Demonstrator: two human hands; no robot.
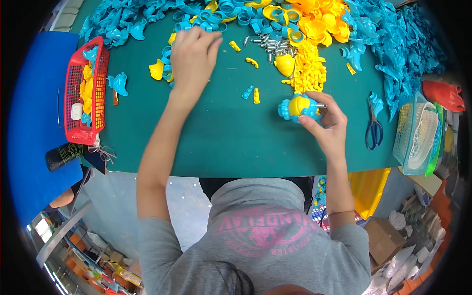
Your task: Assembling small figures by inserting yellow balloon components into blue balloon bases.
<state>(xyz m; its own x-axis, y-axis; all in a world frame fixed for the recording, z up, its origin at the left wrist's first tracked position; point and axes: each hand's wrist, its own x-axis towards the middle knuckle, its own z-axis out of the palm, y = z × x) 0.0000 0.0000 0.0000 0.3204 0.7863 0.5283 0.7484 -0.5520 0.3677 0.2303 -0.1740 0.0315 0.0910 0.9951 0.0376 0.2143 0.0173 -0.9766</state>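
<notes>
My right hand (329, 123) holds a small teal-and-yellow plastic toy assembly (299, 106) between thumb and fingers. A metal pin (321, 105) sticks out of its right side. My left hand (194, 61) is stretched to the far edge of the parts, beside the teal plastic rings (183, 24). Its fingers are curled down and the fingertips are hidden, so what they hold, if anything, does not show. Just left of it lies a yellow shell piece (156, 70). Between my hands are a small teal strip (247, 92) and a yellow strip (256, 96).
Metal pins (275, 45) lie before heaps of yellow pieces (309, 64) and teal pieces (398, 44). A red basket (100, 88) stands left on the green table (236, 142). Scissors (374, 132) and a pale plastic basket (407, 132) are at right.
</notes>
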